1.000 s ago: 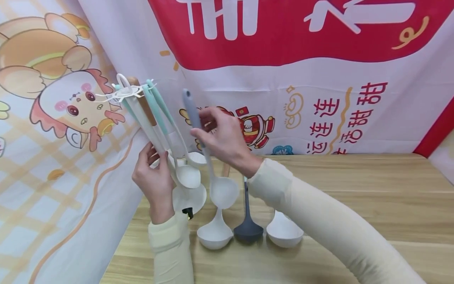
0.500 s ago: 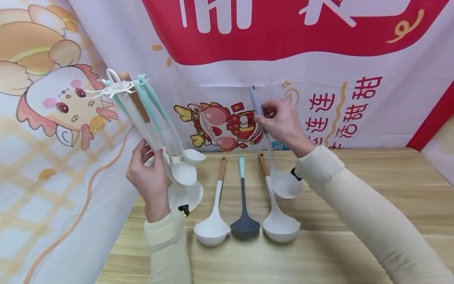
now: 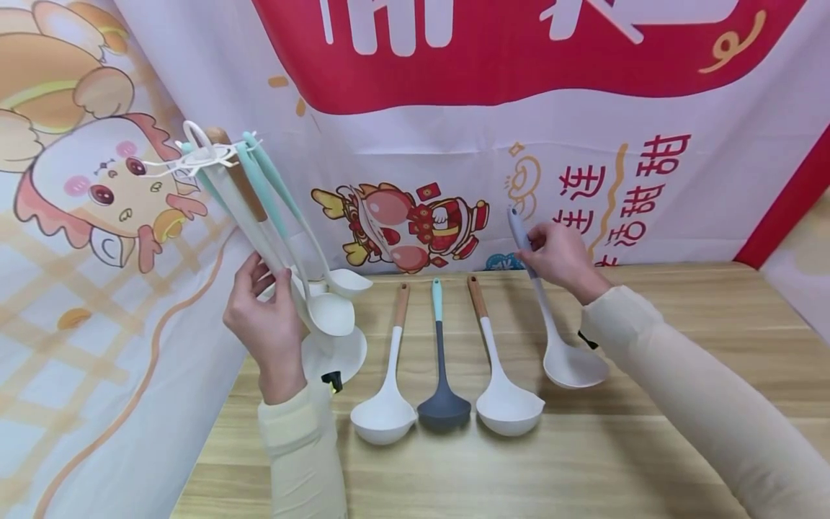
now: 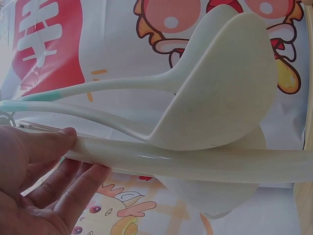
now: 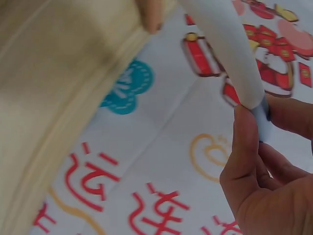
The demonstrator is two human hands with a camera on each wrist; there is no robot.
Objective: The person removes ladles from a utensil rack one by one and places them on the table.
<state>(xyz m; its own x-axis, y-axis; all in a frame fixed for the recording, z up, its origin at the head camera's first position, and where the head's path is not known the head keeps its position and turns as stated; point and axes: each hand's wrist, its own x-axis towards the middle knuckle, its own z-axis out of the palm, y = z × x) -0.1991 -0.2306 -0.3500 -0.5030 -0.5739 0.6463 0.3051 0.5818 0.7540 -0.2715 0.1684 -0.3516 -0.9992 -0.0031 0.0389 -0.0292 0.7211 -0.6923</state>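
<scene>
My left hand (image 3: 267,317) grips the white pole (image 4: 205,164) of a utensil stand on the left. Ladles with mint and wooden handles hang from its top ring (image 3: 214,155); two white ladle bowls (image 3: 332,314) show beside the pole. At the right, my right hand (image 3: 564,259) pinches the grey-blue handle (image 5: 262,120) of a white ladle (image 3: 576,366). This ladle leans with its bowl low; whether it touches the table is unclear. Between my hands lie a white ladle (image 3: 384,418) with a wooden handle, a dark grey ladle (image 3: 444,405) with a mint handle, and another wooden-handled white ladle (image 3: 510,409).
The wooden table (image 3: 700,346) meets a printed white and red cloth (image 3: 415,130) at the back. A patterned cloth (image 3: 117,324) hangs along the left. The stand's round white base (image 3: 353,353) rests on the table near my left wrist.
My right hand has carried the grey-handled ladle from beside the stand to the right, past the three lying ladles, and lowered it. My left hand keeps its grip on the pole.
</scene>
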